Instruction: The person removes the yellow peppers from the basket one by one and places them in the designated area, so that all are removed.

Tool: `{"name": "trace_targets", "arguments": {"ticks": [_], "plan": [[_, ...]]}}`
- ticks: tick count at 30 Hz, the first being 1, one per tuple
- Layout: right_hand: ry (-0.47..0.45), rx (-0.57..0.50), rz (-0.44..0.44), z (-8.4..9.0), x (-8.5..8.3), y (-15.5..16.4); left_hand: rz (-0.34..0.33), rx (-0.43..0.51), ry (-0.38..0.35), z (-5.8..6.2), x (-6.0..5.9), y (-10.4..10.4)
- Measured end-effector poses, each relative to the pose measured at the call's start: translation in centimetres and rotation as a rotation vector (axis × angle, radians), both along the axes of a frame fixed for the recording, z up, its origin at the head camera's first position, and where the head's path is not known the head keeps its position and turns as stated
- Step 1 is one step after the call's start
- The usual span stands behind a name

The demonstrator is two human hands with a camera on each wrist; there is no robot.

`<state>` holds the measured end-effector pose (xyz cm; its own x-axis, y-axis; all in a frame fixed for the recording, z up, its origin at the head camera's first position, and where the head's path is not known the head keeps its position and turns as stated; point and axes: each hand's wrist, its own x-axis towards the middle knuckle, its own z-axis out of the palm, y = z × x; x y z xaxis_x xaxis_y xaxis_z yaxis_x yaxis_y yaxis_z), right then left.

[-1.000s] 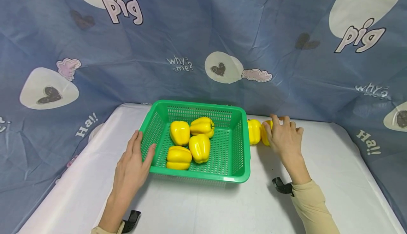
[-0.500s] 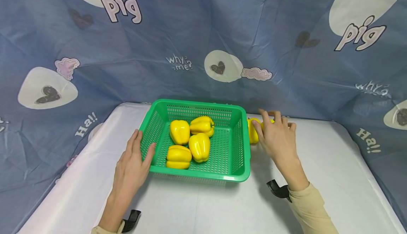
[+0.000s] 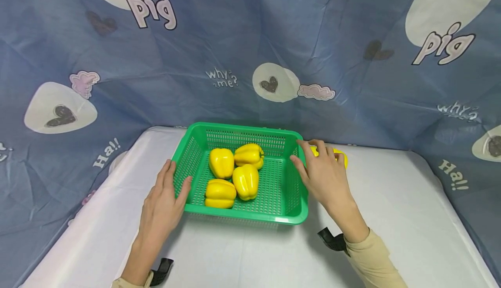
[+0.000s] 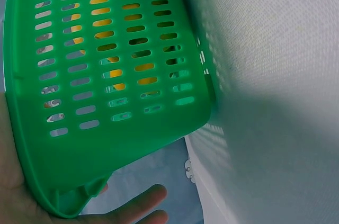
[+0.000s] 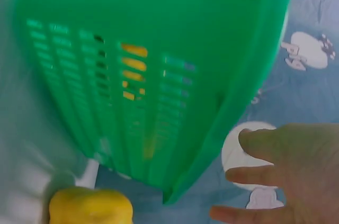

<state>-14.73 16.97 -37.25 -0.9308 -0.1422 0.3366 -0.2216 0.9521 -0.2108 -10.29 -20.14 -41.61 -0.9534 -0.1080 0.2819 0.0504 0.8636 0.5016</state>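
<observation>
A green plastic basket [image 3: 250,216] with slotted walls holds several yellow bell peppers [image 3: 245,182]. My left hand [image 3: 162,203] rests on its left rim, thumb over the inner side and fingers stretched along the edge. In the left wrist view the straight fingers [image 4: 137,203] reach past the basket's corner. My right hand [image 3: 326,179] is over the right rim, fingers spread and holding nothing. The right wrist view shows those fingers [image 5: 254,175] beside the rim. Just outside the right wall lie yellow peppers [image 3: 340,157], mostly hidden behind that hand.
The basket stands on a white-covered table [image 3: 250,257]. A blue printed cloth [image 3: 250,31] hangs right behind it and along both sides. Black wrist mounts [image 3: 332,239] sit under both forearms. One yellow pepper [image 5: 91,206] shows low beside the basket in the right wrist view.
My right hand has moved left from the peppers outside the basket to its right rim, empty. My left hand and the peppers in the basket have stayed put.
</observation>
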Motion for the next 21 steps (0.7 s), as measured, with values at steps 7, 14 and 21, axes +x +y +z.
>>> {"name": "trace_targets", "arguments": {"ticks": [7,14,21], "plan": [[-0.001,0.028,0.056,-0.2,0.4,-1.6,-0.008,0.0,0.016,-0.1,0.1,0.0],[-0.016,0.049,0.115,-0.4,1.0,-3.4,-0.007,0.001,0.019,-0.1,0.1,-0.1],[-0.034,0.085,0.179,-0.8,1.5,-5.4,-0.005,0.004,0.01,-0.1,0.1,0.0]]}}
